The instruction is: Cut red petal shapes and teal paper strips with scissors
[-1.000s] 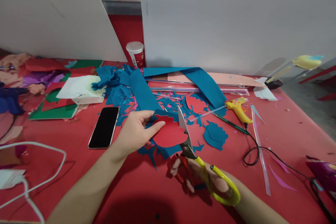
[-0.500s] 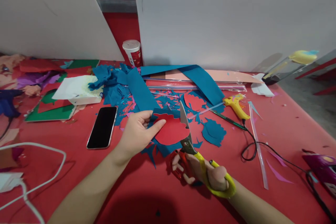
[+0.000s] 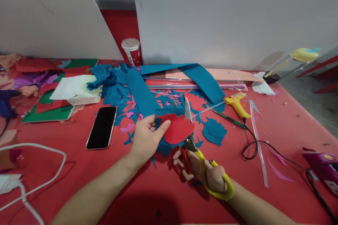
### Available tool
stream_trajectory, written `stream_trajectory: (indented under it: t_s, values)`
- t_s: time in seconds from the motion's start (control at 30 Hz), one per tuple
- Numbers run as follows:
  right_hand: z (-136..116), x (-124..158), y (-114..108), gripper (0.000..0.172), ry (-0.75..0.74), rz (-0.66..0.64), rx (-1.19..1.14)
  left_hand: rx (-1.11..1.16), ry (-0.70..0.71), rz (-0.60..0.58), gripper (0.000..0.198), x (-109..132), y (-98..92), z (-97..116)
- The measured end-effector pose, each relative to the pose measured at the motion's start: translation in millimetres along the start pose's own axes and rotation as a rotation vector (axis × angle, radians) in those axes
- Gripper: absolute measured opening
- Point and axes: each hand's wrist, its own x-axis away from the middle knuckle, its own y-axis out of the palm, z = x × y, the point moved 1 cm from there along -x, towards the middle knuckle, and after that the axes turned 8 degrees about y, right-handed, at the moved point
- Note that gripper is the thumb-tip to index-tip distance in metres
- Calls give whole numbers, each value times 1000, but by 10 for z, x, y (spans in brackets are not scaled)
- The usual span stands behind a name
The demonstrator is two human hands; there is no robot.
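Note:
My left hand (image 3: 148, 135) pinches a red scalloped paper cutout (image 3: 178, 130) laid over a blue paper strip (image 3: 142, 93), thumb on top and fingers curled behind. In my right hand (image 3: 203, 170) are scissors (image 3: 190, 144) with red and yellow handles, the fingers through the loops. Their blades stand apart around the right edge of the papers, one blade rising in front of the blue sheet. A blue scalloped cutout (image 3: 214, 130) lies on the table to the right, and another red cutout (image 3: 195, 102) lies behind the blades.
A black-screened phone (image 3: 101, 127) lies left of my hands. A yellow glue gun (image 3: 237, 105) with a black cord sits right. Blue crumpled paper (image 3: 113, 86), a lidded cup (image 3: 132, 52) and a white cable (image 3: 64, 161) are around. Paper scraps litter the red table (image 3: 126, 197).
My left hand has moved slightly right with the red cutout and blue strip, pushing them deeper between the scissor blades. My right hand has stayed nearly in place.

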Motion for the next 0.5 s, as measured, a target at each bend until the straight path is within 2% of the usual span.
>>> stream_trajectory:
  t_s: [0.13,0.5]
  values:
    - [-32,-18,38,88,16,22,-19,94,-64,22,19,30,39,-38]
    - [-21,-31,64,85,59,57,-25,110,-77,28,15,62,77,-43]
